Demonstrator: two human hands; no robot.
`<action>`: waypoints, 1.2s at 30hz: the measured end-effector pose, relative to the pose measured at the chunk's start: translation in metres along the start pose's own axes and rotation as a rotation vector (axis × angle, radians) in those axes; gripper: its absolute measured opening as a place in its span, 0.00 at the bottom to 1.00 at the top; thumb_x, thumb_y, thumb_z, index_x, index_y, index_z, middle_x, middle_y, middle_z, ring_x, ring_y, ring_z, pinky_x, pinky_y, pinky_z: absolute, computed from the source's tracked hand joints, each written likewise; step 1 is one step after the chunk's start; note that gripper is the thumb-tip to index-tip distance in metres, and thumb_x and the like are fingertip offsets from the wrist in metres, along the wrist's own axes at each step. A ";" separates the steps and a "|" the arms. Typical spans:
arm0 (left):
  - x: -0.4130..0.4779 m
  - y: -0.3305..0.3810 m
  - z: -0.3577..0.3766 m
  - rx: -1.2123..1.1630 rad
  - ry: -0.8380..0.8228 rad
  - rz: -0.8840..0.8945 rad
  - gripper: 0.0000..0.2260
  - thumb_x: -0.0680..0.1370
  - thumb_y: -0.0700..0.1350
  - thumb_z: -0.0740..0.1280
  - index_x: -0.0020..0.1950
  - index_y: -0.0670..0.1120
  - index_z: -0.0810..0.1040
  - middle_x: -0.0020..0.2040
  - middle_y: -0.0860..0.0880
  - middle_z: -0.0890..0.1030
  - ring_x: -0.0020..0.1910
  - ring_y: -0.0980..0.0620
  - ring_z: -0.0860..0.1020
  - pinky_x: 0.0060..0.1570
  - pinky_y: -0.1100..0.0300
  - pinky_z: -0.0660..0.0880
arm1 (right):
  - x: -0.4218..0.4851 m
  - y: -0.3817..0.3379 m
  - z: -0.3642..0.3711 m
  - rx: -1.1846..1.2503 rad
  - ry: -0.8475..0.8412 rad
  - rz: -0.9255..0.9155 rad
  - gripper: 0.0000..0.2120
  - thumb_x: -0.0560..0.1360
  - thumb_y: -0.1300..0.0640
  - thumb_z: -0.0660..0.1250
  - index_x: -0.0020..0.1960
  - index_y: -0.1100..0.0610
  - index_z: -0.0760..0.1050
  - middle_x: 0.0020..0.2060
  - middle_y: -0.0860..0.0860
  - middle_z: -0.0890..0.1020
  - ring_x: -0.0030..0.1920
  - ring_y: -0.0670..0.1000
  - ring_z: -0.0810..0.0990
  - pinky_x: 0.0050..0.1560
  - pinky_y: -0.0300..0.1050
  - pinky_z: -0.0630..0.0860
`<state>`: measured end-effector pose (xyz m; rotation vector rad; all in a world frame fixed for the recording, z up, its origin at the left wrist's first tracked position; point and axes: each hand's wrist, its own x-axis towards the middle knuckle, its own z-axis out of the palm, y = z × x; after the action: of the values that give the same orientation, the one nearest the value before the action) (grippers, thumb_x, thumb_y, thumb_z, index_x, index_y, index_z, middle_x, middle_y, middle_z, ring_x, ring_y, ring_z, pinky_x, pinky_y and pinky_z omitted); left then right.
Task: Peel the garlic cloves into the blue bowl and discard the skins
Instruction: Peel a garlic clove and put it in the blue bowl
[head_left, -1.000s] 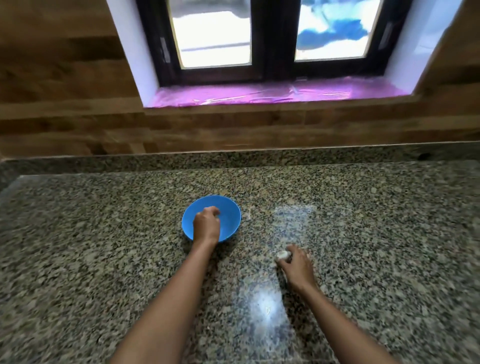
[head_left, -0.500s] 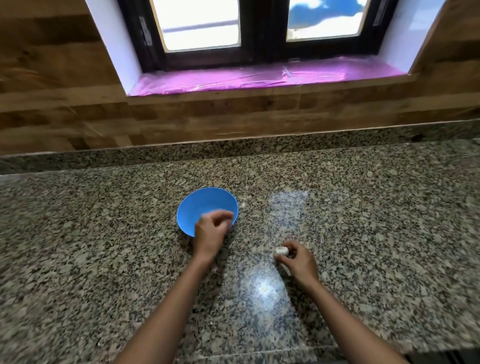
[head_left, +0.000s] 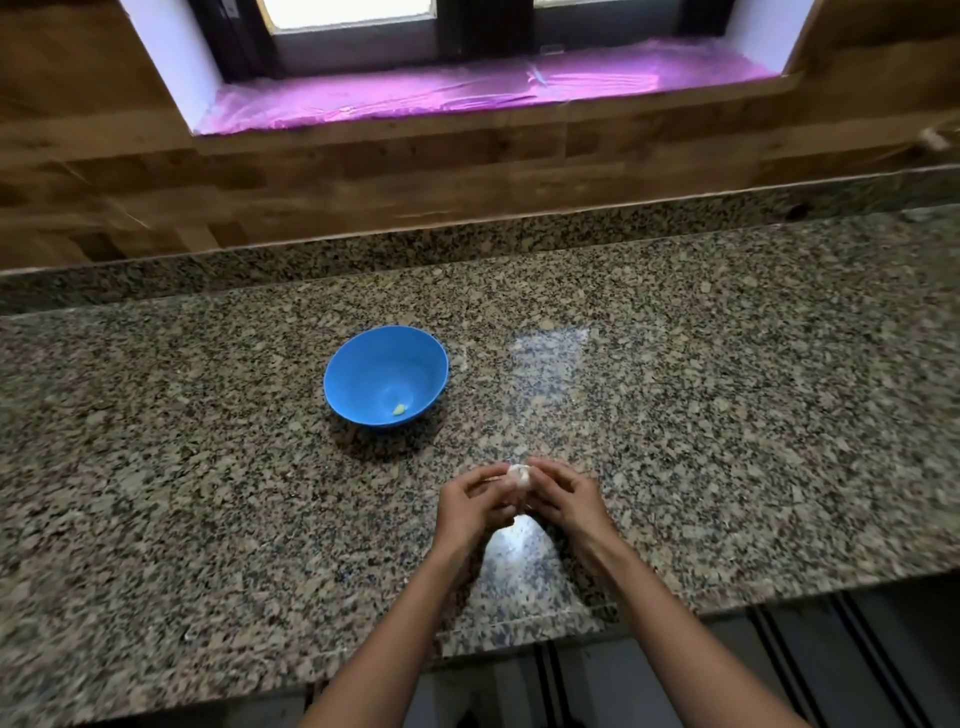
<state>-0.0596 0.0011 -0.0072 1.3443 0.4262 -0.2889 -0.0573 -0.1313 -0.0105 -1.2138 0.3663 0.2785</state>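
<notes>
Speckled granite counter (head_left: 727, 415): near its front edge my left hand (head_left: 470, 506) and right hand (head_left: 569, 501) pinch the garlic (head_left: 519, 475) between them. One peeled clove (head_left: 399, 409) lies in the blue bowl (head_left: 374, 364) mid-counter. I'd lift the skin by thumbnail, not squeeze.

desk (head_left: 727, 415): speckled granite, glossy, pale glare patches | wall (head_left: 363, 171): brown wood planks behind | window (head_left: 358, 21): dark frame, bright pane | sill (head_left: 467, 88): covered in pink film

A peeled clove (head_left: 399, 410) lies in the bowl (head_left: 363, 358) on the counter (head_left: 727, 415).
</notes>
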 end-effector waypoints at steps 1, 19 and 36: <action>0.000 0.001 -0.001 0.036 -0.001 0.022 0.10 0.74 0.35 0.70 0.54 0.39 0.80 0.42 0.44 0.84 0.38 0.48 0.82 0.39 0.57 0.80 | -0.001 0.000 0.001 0.010 -0.011 0.025 0.09 0.76 0.63 0.64 0.55 0.61 0.77 0.47 0.57 0.82 0.42 0.49 0.82 0.40 0.37 0.80; -0.012 0.020 -0.012 0.641 -0.014 0.457 0.09 0.73 0.45 0.73 0.52 0.46 0.83 0.45 0.53 0.83 0.42 0.60 0.81 0.40 0.68 0.78 | -0.012 -0.010 0.009 0.174 -0.065 0.147 0.10 0.74 0.63 0.65 0.55 0.60 0.77 0.50 0.58 0.83 0.47 0.53 0.83 0.47 0.43 0.81; -0.015 0.022 -0.004 0.592 0.088 0.432 0.02 0.73 0.41 0.71 0.42 0.45 0.79 0.36 0.48 0.81 0.35 0.51 0.80 0.35 0.59 0.80 | -0.015 -0.006 0.012 0.221 0.030 0.106 0.15 0.69 0.66 0.70 0.55 0.63 0.78 0.48 0.58 0.83 0.44 0.53 0.83 0.43 0.41 0.81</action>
<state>-0.0640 0.0091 0.0184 1.9912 0.1095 0.0132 -0.0667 -0.1218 0.0048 -0.9840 0.4755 0.3030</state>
